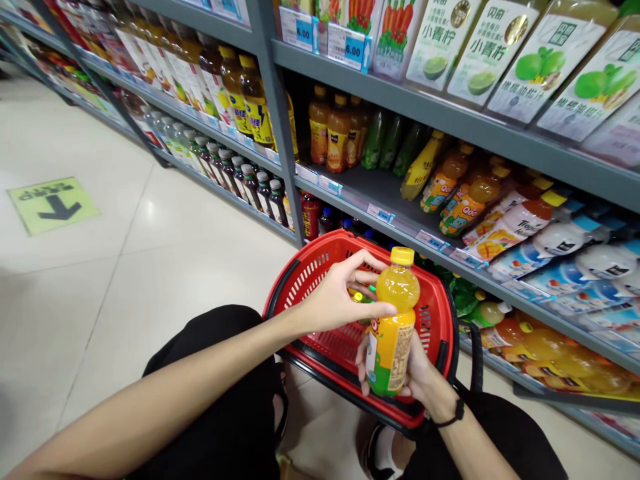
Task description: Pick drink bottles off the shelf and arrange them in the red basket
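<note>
A juice bottle (392,327) with a yellow cap, orange liquid and an orange-green label stands upright over a red shopping basket (287,287). My right hand (420,370) is closed around its lower part from below and behind. Around the upper part curves my left hand (345,293), its thumb lying across the front at the waist of the bottle. The tips of the left fingers pass out of sight behind the bottle. Inside the basket, partly hidden by my hands, a small bottle with a yellow cap (357,297) shows.
Grey shelves (430,90) with price tags run along the right and back, filled with drinks. Similar orange bottles (465,207) stand on the middle shelf. The basket handle (475,360) hangs at the right. A floor sign (53,205) with an arrow lies at the left.
</note>
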The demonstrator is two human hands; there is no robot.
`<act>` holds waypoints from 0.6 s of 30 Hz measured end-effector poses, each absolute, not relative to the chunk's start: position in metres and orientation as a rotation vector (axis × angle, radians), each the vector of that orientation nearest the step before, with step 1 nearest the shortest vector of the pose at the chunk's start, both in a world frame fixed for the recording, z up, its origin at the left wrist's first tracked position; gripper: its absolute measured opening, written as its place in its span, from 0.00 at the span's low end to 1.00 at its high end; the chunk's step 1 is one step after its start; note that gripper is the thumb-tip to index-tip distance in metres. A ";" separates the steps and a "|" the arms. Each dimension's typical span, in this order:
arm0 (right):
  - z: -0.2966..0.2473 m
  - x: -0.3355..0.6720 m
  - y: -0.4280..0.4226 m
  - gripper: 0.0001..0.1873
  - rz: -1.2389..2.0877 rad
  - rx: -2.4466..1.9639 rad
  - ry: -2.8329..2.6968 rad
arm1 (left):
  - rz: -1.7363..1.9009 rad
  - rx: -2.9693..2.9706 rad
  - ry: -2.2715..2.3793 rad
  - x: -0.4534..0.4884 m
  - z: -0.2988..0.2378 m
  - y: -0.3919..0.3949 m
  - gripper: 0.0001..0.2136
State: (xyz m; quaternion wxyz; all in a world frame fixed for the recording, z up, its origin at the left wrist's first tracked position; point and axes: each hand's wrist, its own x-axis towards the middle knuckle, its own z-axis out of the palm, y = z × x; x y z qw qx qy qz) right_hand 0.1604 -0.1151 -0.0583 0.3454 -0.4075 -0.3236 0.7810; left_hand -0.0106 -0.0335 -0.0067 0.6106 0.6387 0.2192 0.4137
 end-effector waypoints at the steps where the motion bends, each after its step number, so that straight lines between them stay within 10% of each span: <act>1: -0.057 0.161 -0.115 0.48 2.019 -1.036 -0.875 | 0.953 1.482 0.509 -0.010 -0.007 -0.033 0.24; 18: -0.049 0.158 -0.113 0.52 2.022 -1.031 -0.955 | 0.951 1.515 0.489 -0.011 -0.007 -0.031 0.23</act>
